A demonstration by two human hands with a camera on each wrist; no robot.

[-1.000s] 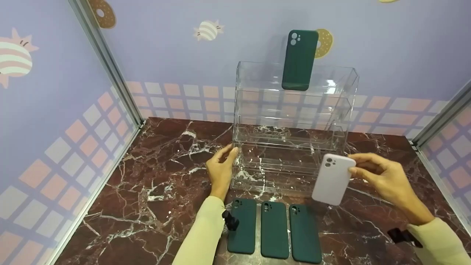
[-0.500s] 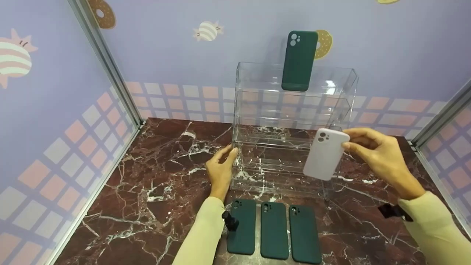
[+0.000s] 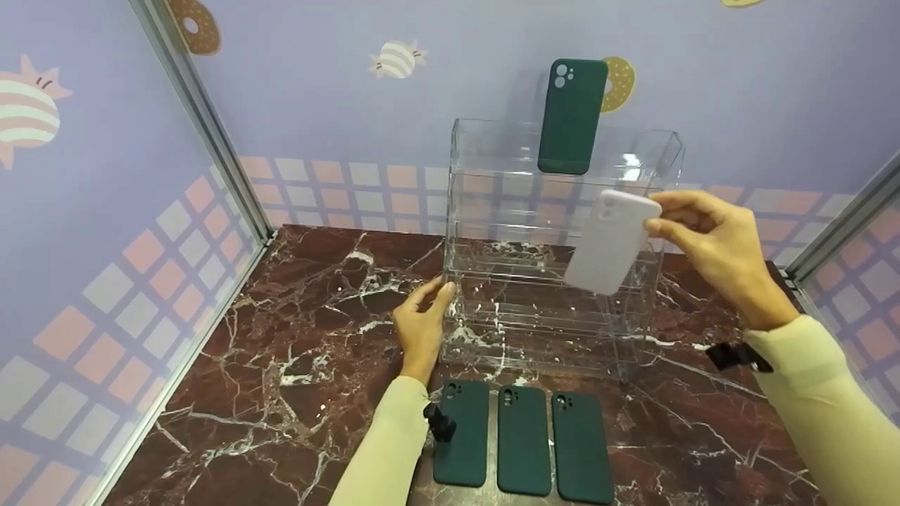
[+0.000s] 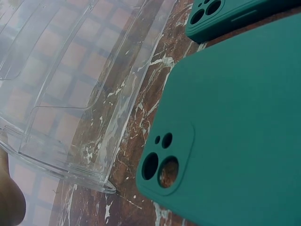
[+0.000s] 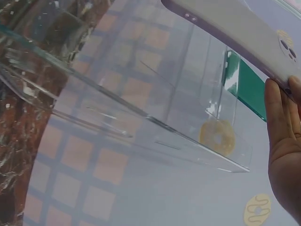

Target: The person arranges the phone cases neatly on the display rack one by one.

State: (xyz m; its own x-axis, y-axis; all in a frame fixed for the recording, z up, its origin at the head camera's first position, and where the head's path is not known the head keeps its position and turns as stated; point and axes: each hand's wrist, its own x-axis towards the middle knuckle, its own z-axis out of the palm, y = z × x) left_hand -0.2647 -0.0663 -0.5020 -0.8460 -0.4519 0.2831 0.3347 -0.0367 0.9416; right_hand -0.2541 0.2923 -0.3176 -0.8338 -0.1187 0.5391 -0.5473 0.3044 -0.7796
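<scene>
Pinched by its upper right edge, a pale lilac phone case (image 3: 608,246) hangs tilted in my right hand (image 3: 717,242), before the middle tiers of a clear stepped display rack (image 3: 492,147). The right wrist view shows the case (image 5: 235,28) above the rack's side wall (image 5: 150,115). My left hand (image 3: 420,323) holds the rack's left side edge low down, the far fingers partly hidden. A dark green phone case (image 3: 573,116) stands upright in the top tier. In front of the rack, a left (image 3: 463,450), a middle (image 3: 524,443) and a right green case (image 3: 583,446) lie in a row.
The dark red marbled tabletop (image 3: 302,323) carries everything. A patterned purple back wall (image 3: 337,105) rises close behind the rack. Panels with metal corner strips (image 3: 204,119) bound both sides. A small black camera (image 3: 439,422) on the left wrist sits over the left green case.
My right hand has raised the lilac phone case up and slightly left, from near the rack's front base to its middle tiers. The left hand and the green cases have stayed put.
</scene>
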